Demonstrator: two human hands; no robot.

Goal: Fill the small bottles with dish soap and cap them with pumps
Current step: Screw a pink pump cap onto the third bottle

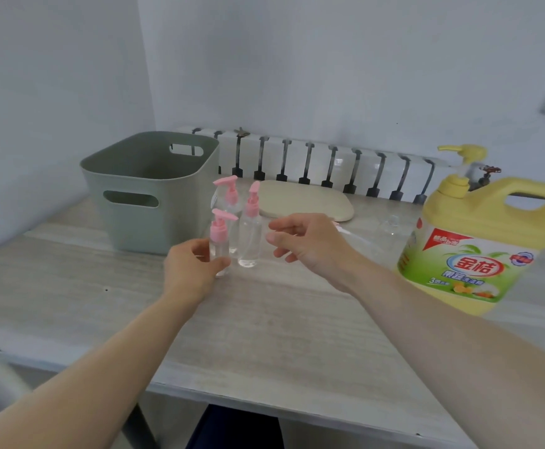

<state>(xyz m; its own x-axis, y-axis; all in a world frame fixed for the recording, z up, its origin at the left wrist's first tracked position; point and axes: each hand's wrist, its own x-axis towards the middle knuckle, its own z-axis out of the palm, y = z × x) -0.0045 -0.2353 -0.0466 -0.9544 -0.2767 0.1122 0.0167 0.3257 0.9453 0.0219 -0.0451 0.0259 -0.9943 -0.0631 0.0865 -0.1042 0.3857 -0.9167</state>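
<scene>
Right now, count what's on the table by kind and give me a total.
Small bottles with pink pumps: 3
Small bottle without a pump: 1
Yellow dish soap jug: 1
Green bin: 1
Beige board: 1
Total: 7

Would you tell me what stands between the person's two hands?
In the head view, a tall clear plastic bottle with a pink pump stands upright between the left hand, gripping a shorter clear pink-pump bottle, and the open right hand.
</scene>
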